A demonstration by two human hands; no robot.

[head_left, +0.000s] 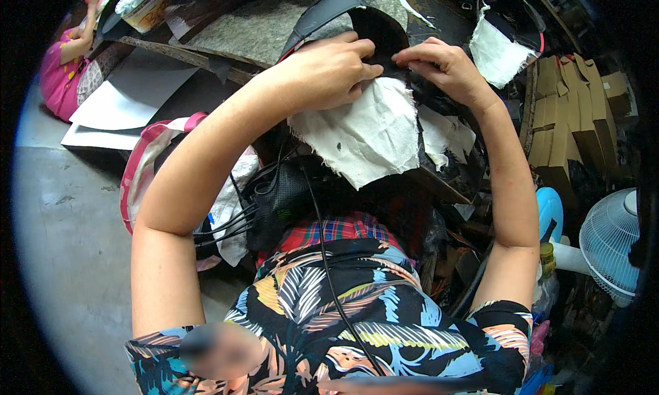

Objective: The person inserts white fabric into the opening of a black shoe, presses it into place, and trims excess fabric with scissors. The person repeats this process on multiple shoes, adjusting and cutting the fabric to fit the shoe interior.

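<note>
Ahead of me at the worktable is a curved black piece [317,17], smooth like leather, with a red line along part of its edge. A white cloth [371,131] with frayed edges hangs from its near side, over my lap. My left hand [333,72] is closed at the top of the cloth, fingers bent around the near rim of the black piece. To its right, my right hand [443,65] has thumb and forefinger pinched together by the dark inner side. Whatever lies between those fingertips is too small to make out.
A similar black piece with red edging [541,41] and white cloth lies at the far right. Flattened cardboard boxes [570,113] and a fan [611,237] stand on the right. White sheets [130,96] lie left, near a person in pink [62,79]. A black cable [322,251] crosses my front.
</note>
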